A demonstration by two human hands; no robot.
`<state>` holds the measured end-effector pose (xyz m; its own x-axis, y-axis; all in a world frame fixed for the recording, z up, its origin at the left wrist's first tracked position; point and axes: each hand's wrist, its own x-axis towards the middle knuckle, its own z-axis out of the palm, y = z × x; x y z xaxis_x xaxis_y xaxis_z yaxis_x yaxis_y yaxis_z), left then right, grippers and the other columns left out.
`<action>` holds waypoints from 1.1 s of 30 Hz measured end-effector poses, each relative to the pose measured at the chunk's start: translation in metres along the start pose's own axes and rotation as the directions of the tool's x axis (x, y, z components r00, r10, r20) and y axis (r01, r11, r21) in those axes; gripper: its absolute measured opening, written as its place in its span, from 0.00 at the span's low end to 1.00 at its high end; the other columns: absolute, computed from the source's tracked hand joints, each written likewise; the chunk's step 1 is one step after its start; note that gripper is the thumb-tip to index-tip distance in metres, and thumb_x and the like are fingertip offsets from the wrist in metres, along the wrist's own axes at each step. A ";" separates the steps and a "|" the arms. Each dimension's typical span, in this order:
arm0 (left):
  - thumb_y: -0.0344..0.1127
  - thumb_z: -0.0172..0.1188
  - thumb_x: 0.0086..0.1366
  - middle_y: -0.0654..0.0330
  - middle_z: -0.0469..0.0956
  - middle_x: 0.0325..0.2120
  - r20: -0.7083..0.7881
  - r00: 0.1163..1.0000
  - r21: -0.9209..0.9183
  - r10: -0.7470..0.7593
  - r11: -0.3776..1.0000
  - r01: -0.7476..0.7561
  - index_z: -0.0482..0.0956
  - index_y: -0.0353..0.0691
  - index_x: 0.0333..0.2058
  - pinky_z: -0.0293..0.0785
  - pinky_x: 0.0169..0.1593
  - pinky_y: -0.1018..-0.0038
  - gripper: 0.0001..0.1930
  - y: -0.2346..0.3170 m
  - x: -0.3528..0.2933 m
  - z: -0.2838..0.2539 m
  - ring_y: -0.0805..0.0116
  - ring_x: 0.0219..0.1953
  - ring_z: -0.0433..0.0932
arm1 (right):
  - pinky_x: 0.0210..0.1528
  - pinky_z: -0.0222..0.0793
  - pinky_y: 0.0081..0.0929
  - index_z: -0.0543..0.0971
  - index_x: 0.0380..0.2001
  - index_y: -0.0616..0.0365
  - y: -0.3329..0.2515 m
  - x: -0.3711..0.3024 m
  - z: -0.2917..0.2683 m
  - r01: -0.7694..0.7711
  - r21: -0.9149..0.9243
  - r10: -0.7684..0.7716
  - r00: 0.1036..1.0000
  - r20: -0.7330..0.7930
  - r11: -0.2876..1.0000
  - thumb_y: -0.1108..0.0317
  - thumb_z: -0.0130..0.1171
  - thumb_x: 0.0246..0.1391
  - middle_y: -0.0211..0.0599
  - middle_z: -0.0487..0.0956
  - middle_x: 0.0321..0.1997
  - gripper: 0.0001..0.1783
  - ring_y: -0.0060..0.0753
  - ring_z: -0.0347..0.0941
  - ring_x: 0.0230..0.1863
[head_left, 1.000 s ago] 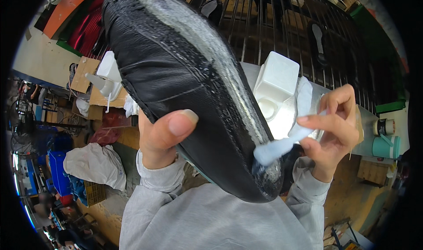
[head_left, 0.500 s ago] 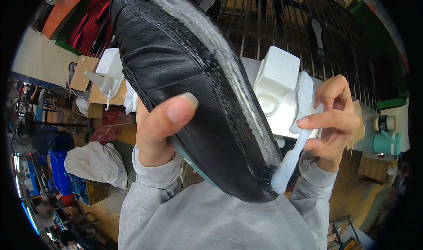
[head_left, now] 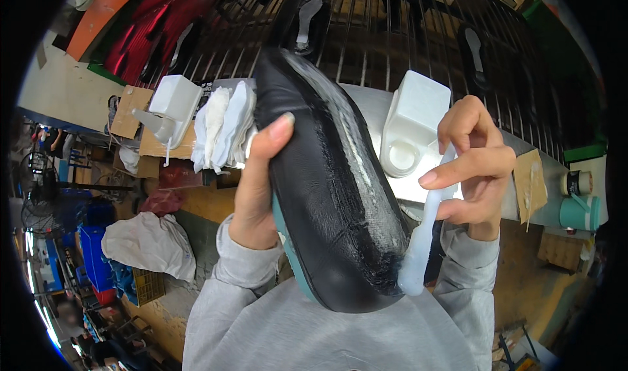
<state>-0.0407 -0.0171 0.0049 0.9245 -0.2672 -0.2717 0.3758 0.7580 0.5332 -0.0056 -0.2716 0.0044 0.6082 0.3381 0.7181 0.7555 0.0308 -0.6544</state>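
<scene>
A black leather shoe upper [head_left: 297, 194], stretched over a teal last [head_left: 292, 256], fills the middle, its underside edge turned partly up and to the right. A pale, wet-looking band runs along that edge. My left hand [head_left: 256, 181] grips the shoe from the left, thumb across the leather, other fingers hidden behind. Between thumb and fingers my right hand [head_left: 481, 165] pinches a whitish brush [head_left: 425, 240]. Its thick, coated lower end rests against the near right end of the shoe. Behind, a white container with a round cup [head_left: 415, 122] stands on the bench.
Another white container with a spout [head_left: 171, 106] stands left, beside a stack of white pads [head_left: 226, 126]. Beyond lies a metal-bar rack [head_left: 366, 44] with black soles [head_left: 472, 54]. Cardboard [head_left: 530, 185] and a teal mug [head_left: 580, 212] are at right; a white sack [head_left: 150, 243] lies lower left.
The shoe has moved down, away from my head, and swung more upright, uncovering the pads and rack. My right hand has shifted slightly left, the brush still at the shoe's near end.
</scene>
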 end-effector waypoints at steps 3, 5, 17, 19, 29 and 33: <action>0.54 0.60 0.67 0.53 0.81 0.47 -0.019 0.994 0.034 -0.103 0.994 0.104 0.74 0.35 0.54 0.83 0.51 0.68 0.29 -0.007 -0.004 0.007 0.64 0.45 0.83 | 0.30 0.50 0.20 0.91 0.31 0.46 0.006 0.005 0.008 -0.013 0.077 0.012 1.000 0.014 0.997 0.55 0.83 0.19 0.21 0.61 0.28 0.26 0.21 0.60 0.29; 0.55 0.58 0.67 0.52 0.81 0.46 -0.037 0.966 -0.057 -0.257 0.965 0.254 0.74 0.36 0.54 0.82 0.50 0.69 0.28 -0.008 -0.003 0.003 0.64 0.44 0.83 | 0.30 0.50 0.20 0.91 0.31 0.46 0.011 0.009 0.013 -0.019 0.114 0.016 0.999 0.028 0.993 0.56 0.83 0.19 0.21 0.61 0.28 0.26 0.21 0.60 0.30; 0.56 0.43 0.74 0.56 0.80 0.44 0.191 0.883 -0.315 -0.429 0.825 0.469 0.74 0.38 0.53 0.83 0.44 0.72 0.27 -0.034 -0.001 -0.020 0.68 0.40 0.83 | 0.31 0.51 0.20 0.91 0.32 0.47 0.031 0.032 0.041 -0.030 0.258 -0.001 0.993 0.118 0.966 0.60 0.83 0.23 0.20 0.61 0.28 0.23 0.22 0.60 0.31; 0.56 0.43 0.74 0.56 0.80 0.44 0.220 0.880 -0.377 -0.421 0.795 0.475 0.74 0.39 0.53 0.83 0.44 0.72 0.27 -0.036 -0.005 -0.013 0.68 0.40 0.83 | 0.32 0.51 0.21 0.91 0.31 0.48 0.035 0.030 0.038 -0.051 0.263 0.015 0.990 0.139 0.963 0.60 0.82 0.24 0.21 0.61 0.28 0.22 0.22 0.61 0.31; 0.59 0.39 0.75 0.59 0.79 0.46 0.254 0.941 -0.058 -0.226 0.967 0.247 0.70 0.42 0.58 0.79 0.52 0.74 0.28 -0.050 0.003 -0.038 0.72 0.45 0.82 | 0.33 0.56 0.22 0.90 0.28 0.48 0.012 0.036 0.035 -0.115 0.047 0.111 0.991 0.079 0.992 0.45 0.81 0.28 0.24 0.61 0.30 0.24 0.26 0.63 0.33; 0.55 0.44 0.75 0.58 0.80 0.43 0.327 0.898 -0.258 -0.294 0.887 0.384 0.73 0.39 0.54 0.81 0.48 0.74 0.25 -0.052 0.001 -0.038 0.72 0.41 0.83 | 0.34 0.56 0.23 0.91 0.28 0.47 0.018 0.033 0.027 -0.102 0.082 0.089 0.984 0.152 0.991 0.45 0.82 0.27 0.24 0.61 0.30 0.24 0.26 0.63 0.34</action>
<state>-0.0619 -0.0345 -0.0533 0.7409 -0.6572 -0.1383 0.6716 0.7231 0.1617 0.0212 -0.2347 0.0099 0.6291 0.4782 0.6129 0.6671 0.0727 -0.7415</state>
